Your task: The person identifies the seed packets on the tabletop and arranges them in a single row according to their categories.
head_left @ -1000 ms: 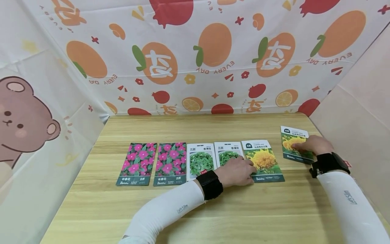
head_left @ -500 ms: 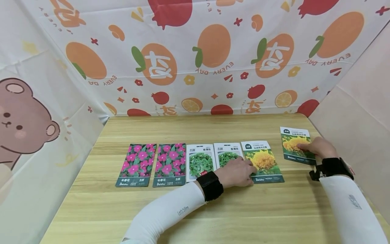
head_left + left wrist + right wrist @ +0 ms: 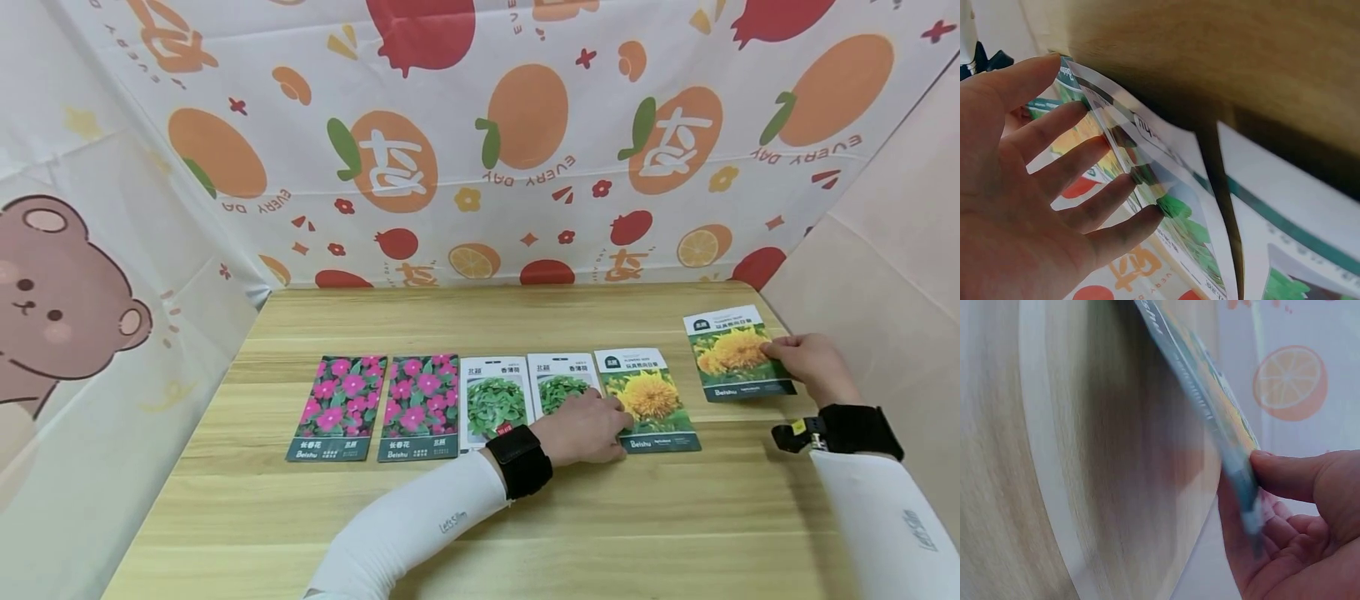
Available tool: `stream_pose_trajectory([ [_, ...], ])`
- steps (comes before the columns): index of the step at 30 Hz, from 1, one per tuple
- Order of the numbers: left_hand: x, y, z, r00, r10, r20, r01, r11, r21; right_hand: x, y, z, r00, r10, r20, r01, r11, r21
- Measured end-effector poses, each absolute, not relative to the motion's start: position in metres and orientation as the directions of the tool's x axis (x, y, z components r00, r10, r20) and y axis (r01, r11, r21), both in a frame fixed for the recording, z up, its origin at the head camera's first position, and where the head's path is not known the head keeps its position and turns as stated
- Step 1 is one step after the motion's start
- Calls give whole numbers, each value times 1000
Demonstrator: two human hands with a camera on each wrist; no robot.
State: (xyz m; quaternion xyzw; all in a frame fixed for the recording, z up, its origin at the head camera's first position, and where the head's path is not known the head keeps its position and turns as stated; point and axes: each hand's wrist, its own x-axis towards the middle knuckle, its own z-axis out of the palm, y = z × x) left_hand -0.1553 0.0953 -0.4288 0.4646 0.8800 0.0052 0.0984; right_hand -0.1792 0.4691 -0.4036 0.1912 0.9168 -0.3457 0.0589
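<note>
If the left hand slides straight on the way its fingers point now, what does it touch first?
Probably only more of the yellow sunflower seed packet: the left hand already rests at its left edge, fingers pointing right across it. Beyond it lies bare wooden table.

A pale wooden bench (image 3: 525, 517) carries a row of seed packets lying flat: two pink-flower packets (image 3: 339, 407) (image 3: 420, 406) at the left, two white packets with green leaves (image 3: 495, 402) (image 3: 558, 385) beside them, then a yellow-flower packet (image 3: 649, 398). Another yellow-flower packet (image 3: 735, 353) sits apart near the right edge, slightly tilted.
</note>
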Motion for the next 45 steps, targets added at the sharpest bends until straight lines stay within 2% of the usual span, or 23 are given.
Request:
stream_pose_trajectory([
  [10, -154, 96, -422, -538, 825, -174, 826, 557, 85, -174, 458, -403, -902, 379, -209, 416, 629, -657],
  [14, -153, 97, -422, -536, 829, -158, 834, 549, 48, -175, 452, -402, -905, 368, -212, 409, 623, -667],
  [20, -159, 91, -417, -536, 841, -75, 838, 541, 76, -172, 440, -401, -927, 315, -203, 364, 625, -691],
  [28, -172, 58, -411, -597, 802, -10, 798, 595, 97, -156, 438, -409, -938, 275, -211, 341, 635, -693],
  [37, -188, -8, -402, -683, 725, 92, 724, 655, 215, -142, 448, -422, -937, 248, -245, 348, 702, -621],
  [45, -193, -50, -402, -736, 663, 137, 666, 674, 318, -138, 446, -433, -937, 262, -230, 349, 698, -626],
])
